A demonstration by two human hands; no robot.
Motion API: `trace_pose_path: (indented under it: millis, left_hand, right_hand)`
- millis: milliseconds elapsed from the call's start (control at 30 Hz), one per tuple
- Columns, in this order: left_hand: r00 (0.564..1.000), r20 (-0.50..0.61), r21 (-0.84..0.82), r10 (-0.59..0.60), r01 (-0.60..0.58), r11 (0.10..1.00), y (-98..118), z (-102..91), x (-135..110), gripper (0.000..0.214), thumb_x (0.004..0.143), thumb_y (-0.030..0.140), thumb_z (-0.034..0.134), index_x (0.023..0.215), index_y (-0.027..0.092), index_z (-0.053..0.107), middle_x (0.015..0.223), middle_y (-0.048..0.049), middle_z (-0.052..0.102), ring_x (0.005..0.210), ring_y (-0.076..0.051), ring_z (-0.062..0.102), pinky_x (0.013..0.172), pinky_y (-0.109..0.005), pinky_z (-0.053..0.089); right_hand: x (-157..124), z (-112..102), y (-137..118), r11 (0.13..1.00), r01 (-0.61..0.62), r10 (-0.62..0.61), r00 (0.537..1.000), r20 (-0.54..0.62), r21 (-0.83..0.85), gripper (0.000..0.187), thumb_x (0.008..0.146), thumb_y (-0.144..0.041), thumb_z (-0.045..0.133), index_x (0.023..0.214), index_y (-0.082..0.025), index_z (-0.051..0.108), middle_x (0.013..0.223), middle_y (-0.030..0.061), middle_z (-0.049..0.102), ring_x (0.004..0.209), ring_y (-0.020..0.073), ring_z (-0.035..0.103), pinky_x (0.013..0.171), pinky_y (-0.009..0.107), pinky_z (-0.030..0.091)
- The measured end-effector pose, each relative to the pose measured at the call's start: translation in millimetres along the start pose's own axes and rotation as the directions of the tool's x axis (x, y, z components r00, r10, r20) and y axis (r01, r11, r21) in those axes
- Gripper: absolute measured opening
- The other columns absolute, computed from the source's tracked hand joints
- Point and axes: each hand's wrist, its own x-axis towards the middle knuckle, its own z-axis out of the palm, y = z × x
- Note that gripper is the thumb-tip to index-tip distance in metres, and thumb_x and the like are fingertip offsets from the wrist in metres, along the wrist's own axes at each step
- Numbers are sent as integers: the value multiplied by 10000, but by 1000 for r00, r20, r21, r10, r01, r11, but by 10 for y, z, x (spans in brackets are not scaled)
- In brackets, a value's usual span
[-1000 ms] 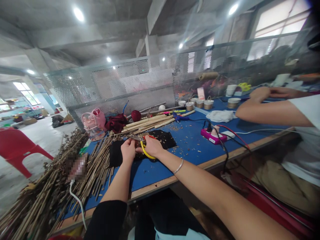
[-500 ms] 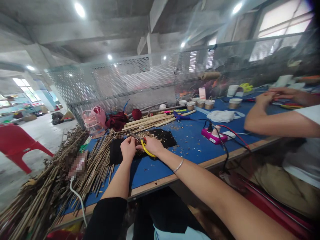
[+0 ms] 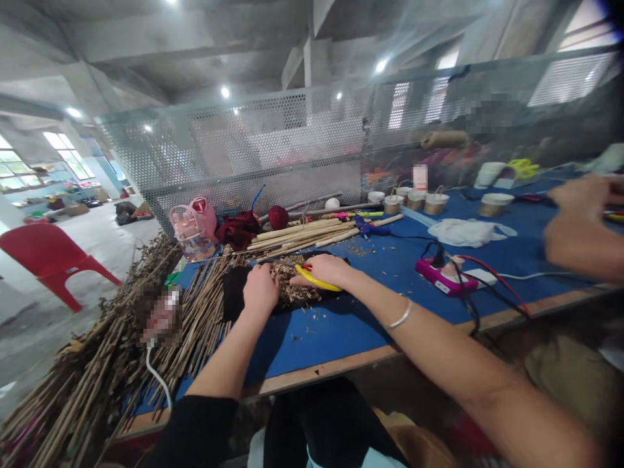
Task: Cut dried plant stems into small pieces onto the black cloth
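Note:
My left hand is closed at the left side of a heap of short cut twig pieces. Its fingertips are hidden, so what they hold does not show. My right hand grips yellow-handled pruning shears over the heap's right side; a little red shows near their pivot, and the blades are hard to make out. Under the heap lies a black cloth on the blue table. Left of my hands, a bundle of thin dry stalks runs across the table edge.
Peeled sticks, a blue glue gun and a purple power strip with cables lie beyond and right. A pink-topped bottle stands back left. A co-worker's hand is at far right. A perforated metal screen borders the back.
My hands have moved apart: the right one has gone rightward with the shears, uncovering more of the heap. My left hand has lowered toward the pieces. The view has turned slightly left.

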Motion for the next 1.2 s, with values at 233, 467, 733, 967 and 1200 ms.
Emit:
trace_pose_path:
  millis: [233, 467, 733, 967, 1200]
  left_hand:
    - [937, 297, 514, -185, 7, 858, -592, -594, 321, 466, 757, 524, 422, 853, 133, 656, 909, -189, 651, 868, -334, 606, 690, -398, 462]
    - [836, 514, 535, -192, -137, 834, -900, -448, 305, 383, 729, 512, 476, 779, 174, 648, 883, -148, 656, 833, -298, 616, 638, -343, 452]
    - [899, 437, 290, -25, -115, 950, -589, -328, 377, 350, 826, 453, 356, 701, 205, 569, 649, -42, 614, 622, -186, 583, 546, -268, 374]
    - [918, 287, -200, 275, -223, 954, -26, -22, 357, 265, 839, 388, 410, 709, 207, 553, 865, -58, 623, 940, -195, 566, 777, -274, 420]
    - [856, 357, -233, 375, -307, 923, -94, -49, 361, 271, 826, 446, 424, 797, 215, 563, 946, -52, 621, 991, -181, 551, 767, -248, 433]
  right_hand:
    - [-58, -52, 447, 899, 277, -304, 952, 27, 338, 516, 737, -667, 380, 710, -169, 514, 611, -14, 500, 544, 106, 414, 492, 213, 280]
    - [-77, 301, 606, 753, 387, -324, 922, -211, 532, 638, 605, -805, 376, 686, -174, 422, 629, -27, 401, 568, 106, 328, 504, 230, 264]
    - [-161, 369, 681, 696, 302, -254, 952, -169, 652, 723, 525, -857, 296, 718, -176, 442, 672, -8, 411, 574, 115, 357, 504, 241, 292]
    - [-188, 298, 628, 722, 261, -238, 963, -124, 640, 748, 490, -867, 294, 705, -172, 472, 649, -4, 428, 577, 123, 366, 495, 241, 305]
    - [-187, 378, 688, 701, 219, -217, 972, -90, 678, 748, 491, -868, 317, 740, -182, 483, 675, 5, 467, 569, 125, 386, 487, 243, 328]
